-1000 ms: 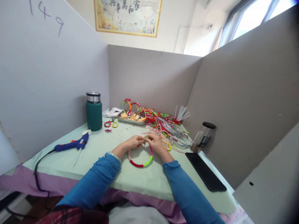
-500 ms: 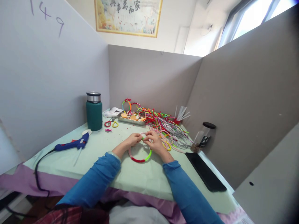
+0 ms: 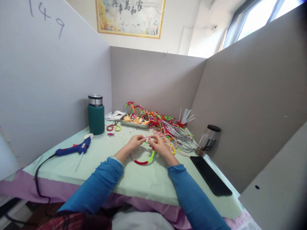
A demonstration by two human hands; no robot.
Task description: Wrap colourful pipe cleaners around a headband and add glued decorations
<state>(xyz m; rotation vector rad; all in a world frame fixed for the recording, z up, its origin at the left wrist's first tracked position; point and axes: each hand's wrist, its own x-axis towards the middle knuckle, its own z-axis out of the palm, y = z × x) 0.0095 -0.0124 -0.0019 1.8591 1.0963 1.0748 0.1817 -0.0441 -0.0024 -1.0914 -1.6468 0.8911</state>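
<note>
A ring wrapped in fuzzy pipe cleaner (image 3: 141,163), with pink, red and bright green stretches, hangs from my fingers over the pale green tablecloth. My left hand (image 3: 134,143) pinches its far side from the left. Close beside it, my right hand (image 3: 158,146) is closed on the same part with thumb and fingertips. A little green and pink pipe cleaner shows between the two hands; its ends are partly hidden by my fingers. Just beyond my right hand lies a large heap of loose pipe cleaners (image 3: 176,130), silver, red, pink and green.
At left are a blue glue gun (image 3: 74,149) with a trailing cord and a green flask (image 3: 96,118). Behind stands a metal tray (image 3: 134,124) of small pieces, near red and yellow loops (image 3: 117,128). A black phone (image 3: 211,175) and clear bottle (image 3: 211,140) are at right. Partitions enclose the table.
Both hands still hold the ring's far side, with fingertips slightly shifted. More pink shows at my right fingertips, and the ring has tilted up a little.
</note>
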